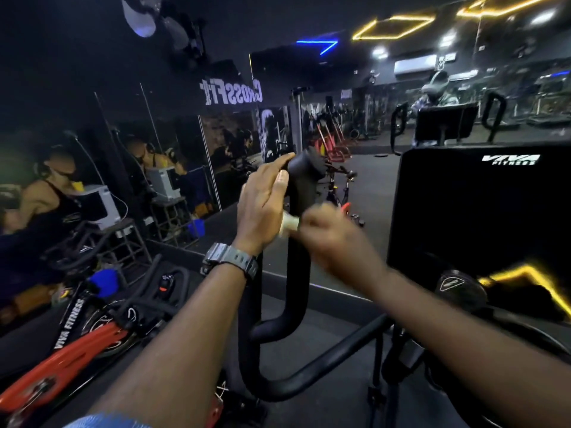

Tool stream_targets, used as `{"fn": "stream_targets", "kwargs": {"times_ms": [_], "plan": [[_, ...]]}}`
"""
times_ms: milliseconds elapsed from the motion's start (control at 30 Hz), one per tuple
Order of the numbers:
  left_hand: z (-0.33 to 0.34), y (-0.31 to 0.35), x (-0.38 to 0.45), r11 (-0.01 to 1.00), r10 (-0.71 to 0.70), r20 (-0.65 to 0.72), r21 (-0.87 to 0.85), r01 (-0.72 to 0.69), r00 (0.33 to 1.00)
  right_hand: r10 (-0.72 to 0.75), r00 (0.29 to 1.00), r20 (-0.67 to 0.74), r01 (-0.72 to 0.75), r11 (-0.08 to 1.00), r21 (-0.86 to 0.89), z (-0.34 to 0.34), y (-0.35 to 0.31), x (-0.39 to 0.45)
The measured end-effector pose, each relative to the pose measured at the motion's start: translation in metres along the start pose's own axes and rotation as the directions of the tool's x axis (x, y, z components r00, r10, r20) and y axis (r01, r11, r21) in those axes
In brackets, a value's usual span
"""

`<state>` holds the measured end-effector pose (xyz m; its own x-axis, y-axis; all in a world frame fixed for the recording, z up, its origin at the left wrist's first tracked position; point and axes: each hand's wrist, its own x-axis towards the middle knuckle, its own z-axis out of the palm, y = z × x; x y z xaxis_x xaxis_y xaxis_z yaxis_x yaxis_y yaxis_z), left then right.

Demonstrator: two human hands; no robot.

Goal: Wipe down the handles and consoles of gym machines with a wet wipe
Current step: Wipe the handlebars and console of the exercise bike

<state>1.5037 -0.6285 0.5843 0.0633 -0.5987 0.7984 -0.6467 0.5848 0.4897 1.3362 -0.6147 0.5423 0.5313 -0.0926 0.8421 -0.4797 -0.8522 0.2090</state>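
Left hand (262, 208): fingers straight, laid against upper handle (301, 186) | Right hand (327, 233): blurred, curled round wet wipe (289, 223) | Wipe: on handle shaft, between both hands | Console (482, 208): right of handle

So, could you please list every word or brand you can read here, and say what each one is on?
"VIVA FITNESS": black console, top right corner.
"VIVA FITNESS": frame of the red bike.
"CROSSFIT", mirror-reversed: sign seen in the wall mirror.
Badge on the round knob: too small to read.
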Motion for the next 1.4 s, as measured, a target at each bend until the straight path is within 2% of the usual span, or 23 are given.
{"fn": "stream_targets", "kwargs": {"times_ms": [67, 133, 167, 233, 267, 300, 367, 467, 500, 567, 667, 733, 800, 867, 900, 967, 1000, 1033, 1067, 1167, 1267, 1367, 1400], "plan": [[0.000, 0.002, -0.001, 1.000, 0.008, 0.011, 0.026, -0.008, 1.000, -0.085, 0.977, 0.196, 0.072, 0.994, 0.076, 0.022, -0.041, -0.058], [0.000, 0.006, -0.002, 0.998, 0.010, 0.016, 0.058, -0.011, 1.000, -0.136, 0.960, 0.246, 0.111, 0.987, 0.115, 0.025, -0.039, -0.066], [0.001, 0.006, -0.002, 0.997, 0.007, 0.019, 0.070, -0.008, 1.000, -0.121, 0.972, 0.203, 0.108, 0.991, 0.074, 0.019, -0.026, -0.048], [0.001, 0.006, -0.002, 0.996, 0.002, 0.024, 0.087, -0.004, 1.000, 0.018, 1.000, 0.006, -0.018, 1.000, -0.004, -0.005, 0.002, 0.004], [0.000, 0.006, -0.002, 0.996, -0.003, 0.028, 0.089, 0.000, 1.000, 0.105, 0.990, -0.097, -0.106, 0.994, -0.006, -0.012, 0.012, 0.024], [0.000, 0.006, -0.002, 0.997, -0.013, 0.029, 0.081, 0.011, 0.999, 0.151, 0.981, -0.125, -0.152, 0.988, 0.004, -0.015, 0.015, 0.031], [-0.002, 0.007, -0.005, 0.998, -0.061, 0.028, -0.004, 0.061, 0.998, 0.077, 0.997, -0.017, -0.076, 0.997, 0.019, -0.002, -0.005, 0.006], [-0.005, 0.015, -0.023, 0.964, -0.163, -0.009, -0.216, 0.157, 0.987, 0.036, 0.939, 0.342, -0.087, 0.987, 0.135, 0.016, -0.050, -0.063], [-0.004, 0.018, -0.035, 0.955, -0.188, -0.063, -0.244, 0.167, 0.980, 0.042, 0.945, 0.325, -0.107, 0.977, 0.185, 0.018, -0.046, -0.070], [0.001, 0.022, -0.062, 0.941, -0.236, -0.182, -0.289, 0.178, 0.955, 0.082, 0.980, 0.181, -0.106, 0.987, 0.123, 0.012, -0.023, -0.041], [0.019, 0.024, -0.094, 0.876, -0.347, -0.164, -0.409, 0.257, 0.923, 0.235, 0.964, -0.128, -0.222, 0.969, 0.105, -0.003, 0.012, 0.019], [0.029, 0.026, -0.105, 0.837, -0.409, -0.158, -0.458, 0.300, 0.899, 0.299, 0.939, -0.170, -0.268, 0.946, 0.184, 0.004, 0.006, 0.016], [0.032, 0.030, -0.109, 0.801, -0.449, -0.158, -0.508, 0.317, 0.880, 0.378, 0.919, -0.111, -0.334, 0.898, 0.288, 0.018, -0.019, -0.028], [0.030, 0.032, -0.112, 0.783, -0.467, -0.131, -0.521, 0.341, 0.874, 0.524, 0.851, -0.036, -0.475, 0.796, 0.376, 0.028, -0.047, -0.069], [0.029, 0.032, -0.113, 0.789, -0.466, -0.125, -0.507, 0.347, 0.876, 0.631, 0.776, -0.026, -0.561, 0.708, 0.428, 0.034, -0.047, -0.071], [0.027, 0.034, -0.110, 0.790, -0.482, -0.122, -0.489, 0.370, 0.868, 0.853, 0.522, 0.008, -0.661, 0.398, 0.636, 0.038, -0.027, -0.030], [0.026, 0.036, -0.108, 0.783, -0.500, -0.122, -0.486, 0.388, 0.857, 0.903, 0.421, 0.089, -0.623, 0.216, 0.752, 0.036, -0.014, -0.001], [0.024, 0.039, -0.107, 0.781, -0.513, -0.130, -0.481, 0.399, 0.848, 0.906, 0.376, 0.197, -0.552, 0.048, 0.832, 0.032, 0.000, 0.025], [0.024, 0.042, -0.106, 0.784, -0.518, -0.134, -0.468, 0.407, 0.845, 0.882, 0.363, 0.300, -0.491, -0.092, 0.866, 0.029, 0.015, 0.045], [0.021, 0.048, -0.105, 0.812, -0.502, -0.157, -0.424, 0.400, 0.851, 0.733, 0.426, 0.529, -0.358, -0.401, 0.844, 0.030, 0.022, 0.049], [0.015, 0.047, -0.107, 0.830, -0.493, -0.177, -0.390, 0.399, 0.852, 0.500, 0.414, 0.760, -0.419, -0.637, 0.647, 0.048, -0.014, -0.007], [0.010, 0.046, -0.110, 0.834, -0.495, -0.159, -0.362, 0.416, 0.854, 0.323, 0.359, 0.876, -0.546, -0.688, 0.478, 0.061, -0.029, -0.030], [0.008, 0.045, -0.111, 0.841, -0.483, -0.153, -0.354, 0.408, 0.862, 0.318, 0.391, 0.864, -0.519, -0.699, 0.492, 0.061, -0.020, -0.022]]}}
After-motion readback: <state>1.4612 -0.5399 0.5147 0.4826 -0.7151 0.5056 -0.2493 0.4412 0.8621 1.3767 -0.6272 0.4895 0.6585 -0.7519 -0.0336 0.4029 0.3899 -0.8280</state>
